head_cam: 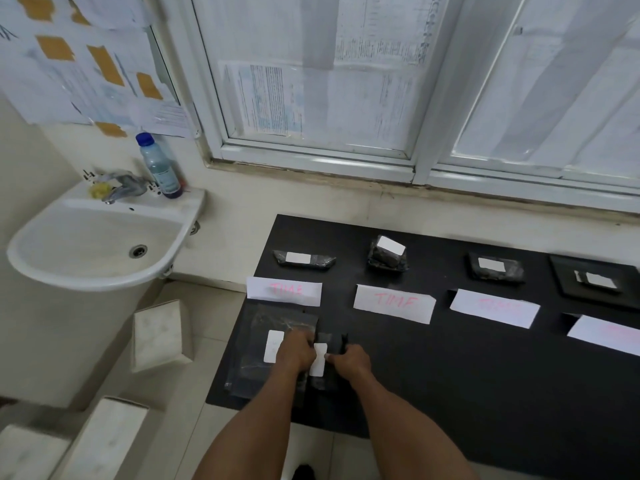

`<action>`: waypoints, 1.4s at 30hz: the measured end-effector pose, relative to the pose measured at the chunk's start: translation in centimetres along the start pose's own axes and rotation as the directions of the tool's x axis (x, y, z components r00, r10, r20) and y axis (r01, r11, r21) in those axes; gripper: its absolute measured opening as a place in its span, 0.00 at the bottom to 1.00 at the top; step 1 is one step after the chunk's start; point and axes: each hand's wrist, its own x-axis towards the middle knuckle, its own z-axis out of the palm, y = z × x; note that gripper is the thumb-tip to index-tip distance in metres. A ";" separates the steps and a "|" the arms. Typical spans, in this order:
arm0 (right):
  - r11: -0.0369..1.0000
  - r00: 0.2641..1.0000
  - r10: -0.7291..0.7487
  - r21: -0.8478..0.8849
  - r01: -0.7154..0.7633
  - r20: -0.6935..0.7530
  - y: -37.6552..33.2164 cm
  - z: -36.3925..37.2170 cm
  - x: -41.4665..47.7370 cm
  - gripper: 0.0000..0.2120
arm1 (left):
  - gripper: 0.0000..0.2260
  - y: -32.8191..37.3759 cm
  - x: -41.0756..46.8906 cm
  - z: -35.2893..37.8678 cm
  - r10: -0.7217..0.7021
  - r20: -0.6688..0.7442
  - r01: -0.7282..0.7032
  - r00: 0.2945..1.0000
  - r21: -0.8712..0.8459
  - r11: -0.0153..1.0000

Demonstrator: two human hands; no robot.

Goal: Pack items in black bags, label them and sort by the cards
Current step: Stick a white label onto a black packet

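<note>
Work surface: black table (433, 375) under a white-framed window (322, 157) whose panes are covered with printed sheets. On the table is a row of four white cards (394, 303) with pink lettering; two read "TIME", the others are too blurred to read. Behind each card lies one packed bag (304, 259) bearing a white label. At the front left corner, a flat black bag (273, 344) with its own label lies below the leftmost card. Just right of it, the small black bag (332, 342) is gripped in both hands. The left hand (297, 352) has its fingers curled over the bag, and the right hand (350, 359) pinches at the edge of its white label (318, 360). Room: a white sink (86, 275) stands left of the table with a blue-capped bottle (161, 168) on its rim. White boxes (159, 336) sit on the tiled floor, and papers (86, 64) are taped to the wall.
</note>
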 end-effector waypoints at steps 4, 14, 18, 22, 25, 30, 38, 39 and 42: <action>0.999 0.999 0.046 0.028 -0.045 -0.021 -0.3 -0.4 -0.1 0.28 | 0.08 0.1 0.2 -0.2 -0.021 0.047 0.022 0.999 -0.029 0.999; 0.648 0.996 0.032 0.761 0.044 -0.085 -2.6 -6.2 -0.6 0.31 | 0.24 3.9 0.9 -1.5 -0.202 0.102 0.224 0.974 -0.576 0.786; 0.617 0.995 -0.042 0.782 0.095 -0.087 -3.2 -7.2 -1.0 0.23 | 0.19 5.5 0.9 -2.2 -0.156 0.212 0.262 0.965 -0.826 0.498; 0.750 0.959 -0.075 0.619 0.236 -0.274 -3.0 -8.3 -1.4 0.22 | 0.24 5.7 0.9 -3.5 -0.108 0.157 0.189 0.982 -0.861 0.472; 0.865 0.916 -0.224 0.364 0.344 -0.333 -3.3 -9.2 -2.1 0.31 | 0.29 5.3 1.0 -4.7 -0.044 0.142 0.144 0.989 -0.833 0.534; 0.879 0.861 -0.443 0.069 0.472 -0.250 -4.8 -8.9 -2.8 0.28 | 0.30 5.3 0.6 -6.3 0.059 -0.006 -0.046 0.998 -0.710 0.703; 0.873 0.842 -0.472 -0.005 0.487 -0.261 -6.4 -7.6 -2.8 0.16 | 0.19 4.6 0.1 -9.0 0.179 -0.041 -0.170 0.983 -0.571 0.803; 0.868 0.834 -0.477 -0.003 0.496 -0.277 -6.6 -7.5 -2.8 0.14 | 0.19 4.5 0.3 -9.2 0.178 -0.042 -0.169 0.983 -0.576 0.800; 0.849 0.807 -0.494 0.021 0.528 -0.324 -7.1 -7.2 -2.6 0.11 | 0.19 4.1 0.5 -9.6 0.175 -0.050 -0.171 0.983 -0.588 0.791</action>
